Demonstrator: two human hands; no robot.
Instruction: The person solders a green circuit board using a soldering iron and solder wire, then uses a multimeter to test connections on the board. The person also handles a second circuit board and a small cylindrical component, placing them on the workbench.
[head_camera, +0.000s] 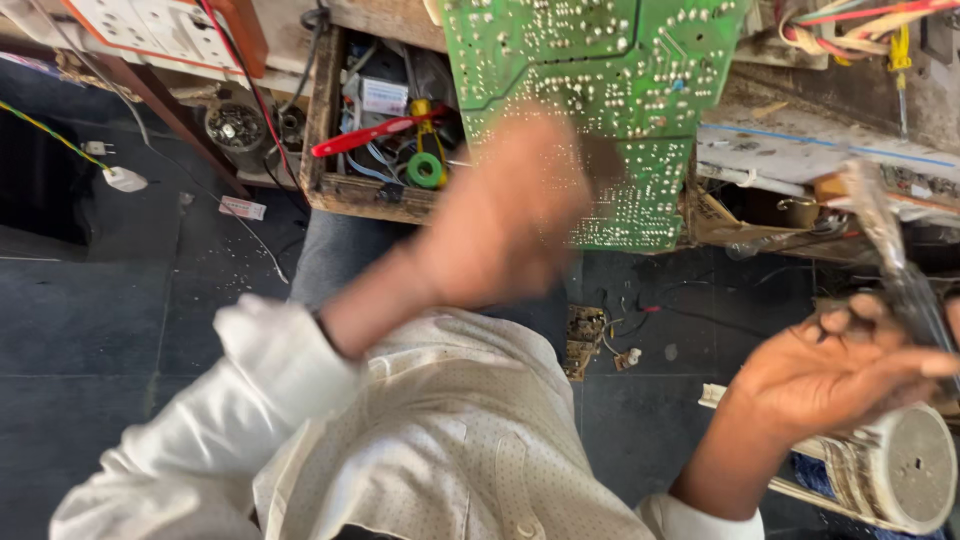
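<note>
Circuit board (590, 90): a large green board is hanging at the top of the view with its soldered side facing the camera, its long axis running top to bottom, its lower edge just behind the left hand.
Shirt (440, 450): a pale dotted shirt is filling the lower middle, sleeves rolled back.
Wooden tray (330, 150): it is sitting left of the board, holding red-handled pliers (370, 133), a green tape roll (426, 170) and loose wires.
Left hand (505, 215): it is blurring in front of the board's lower corner; I cannot tell whether it is clenched or loose, and nothing shows in it.
Right hand (835, 370): fingers are curling around a slim tool.
Tool (895, 255): blurred, with a clear handle, probably a screwdriver; its long axis is running from the palm up and slightly left, tip end pointing toward the bench.
Step, as I judge it: the tool is being readied, well apart from the board.
Next move: it is calling for steadying the board and bringing the tip to it.
</note>
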